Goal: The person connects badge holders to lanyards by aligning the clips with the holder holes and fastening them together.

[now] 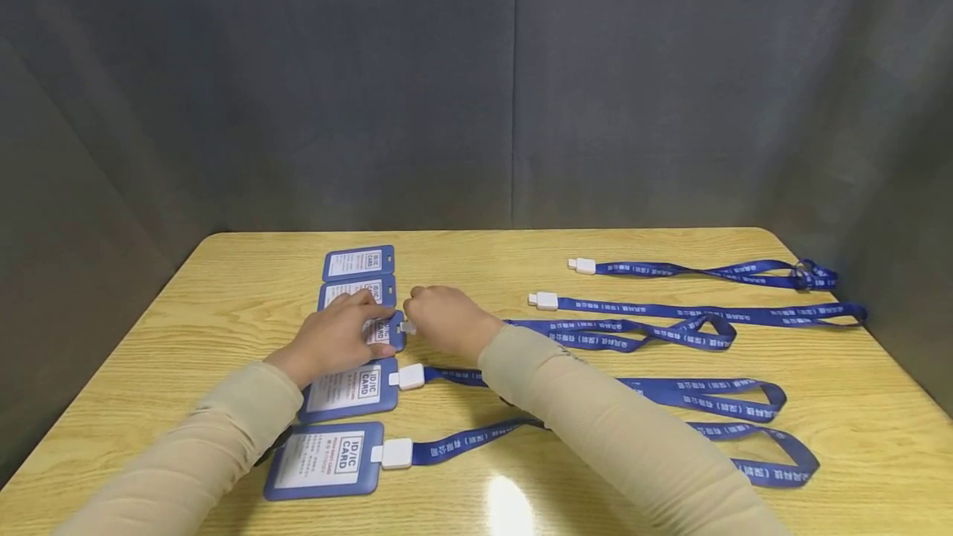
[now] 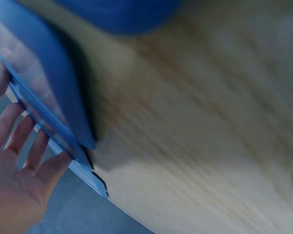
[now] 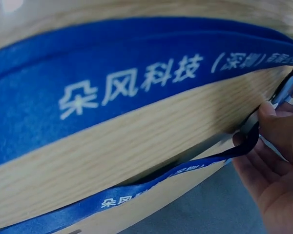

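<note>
My left hand (image 1: 335, 336) grips a blue ID card holder (image 1: 392, 332), thumb on its near edge and fingers on its far edge. The left wrist view has these fingers along the blue holder's edge (image 2: 71, 112). Close to the holder's slotted end, my right hand (image 1: 447, 317) pinches the clip end of a blue lanyard. A pale clip tip (image 1: 407, 327) shows at the slot; the rest of the clip is hidden by the fingers. In the right wrist view, the lanyard strap (image 3: 185, 168) runs from the right hand's thumb and fingers (image 3: 276, 161).
Two card holders without lanyards (image 1: 359, 262) lie beyond the left hand. Nearer me lie two holders (image 1: 323, 490) joined by white clips (image 1: 397, 453) to lanyards. Two loose lanyards (image 1: 670, 311) stretch across the table's (image 1: 476, 255) far right. Grey curtains (image 1: 476, 106) hang behind.
</note>
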Available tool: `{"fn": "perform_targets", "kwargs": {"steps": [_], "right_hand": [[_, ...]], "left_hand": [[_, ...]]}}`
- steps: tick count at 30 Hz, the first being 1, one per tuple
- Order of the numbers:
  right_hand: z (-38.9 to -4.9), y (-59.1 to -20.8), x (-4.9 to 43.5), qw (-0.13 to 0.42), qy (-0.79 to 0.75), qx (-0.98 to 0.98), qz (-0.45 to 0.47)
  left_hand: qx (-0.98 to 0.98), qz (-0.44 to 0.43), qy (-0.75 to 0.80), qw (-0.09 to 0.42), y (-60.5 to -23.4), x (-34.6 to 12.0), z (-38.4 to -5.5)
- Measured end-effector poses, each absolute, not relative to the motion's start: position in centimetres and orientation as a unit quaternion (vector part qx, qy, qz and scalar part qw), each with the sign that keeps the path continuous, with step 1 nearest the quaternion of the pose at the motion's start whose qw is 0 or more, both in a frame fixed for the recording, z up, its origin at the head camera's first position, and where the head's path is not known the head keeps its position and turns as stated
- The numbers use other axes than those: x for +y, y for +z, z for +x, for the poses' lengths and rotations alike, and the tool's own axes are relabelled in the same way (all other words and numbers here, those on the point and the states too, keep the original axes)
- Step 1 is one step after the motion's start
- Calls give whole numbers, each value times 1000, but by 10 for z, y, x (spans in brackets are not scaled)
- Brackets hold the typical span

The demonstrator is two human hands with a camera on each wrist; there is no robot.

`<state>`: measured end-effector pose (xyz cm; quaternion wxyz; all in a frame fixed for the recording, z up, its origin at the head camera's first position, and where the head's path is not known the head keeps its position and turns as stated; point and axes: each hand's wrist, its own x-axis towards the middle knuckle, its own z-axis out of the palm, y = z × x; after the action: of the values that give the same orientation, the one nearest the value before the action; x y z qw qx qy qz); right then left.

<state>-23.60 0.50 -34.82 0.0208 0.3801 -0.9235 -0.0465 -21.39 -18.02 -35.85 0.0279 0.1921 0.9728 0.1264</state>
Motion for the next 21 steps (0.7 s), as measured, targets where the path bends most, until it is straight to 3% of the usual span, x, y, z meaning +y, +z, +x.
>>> {"fn": "perform_targets", "kwargs": {"steps": [21], "right_hand": [[-233, -350, 1, 33, -49, -917, 396]], "left_hand": [[973, 187, 137, 2, -365, -177, -213]]}}
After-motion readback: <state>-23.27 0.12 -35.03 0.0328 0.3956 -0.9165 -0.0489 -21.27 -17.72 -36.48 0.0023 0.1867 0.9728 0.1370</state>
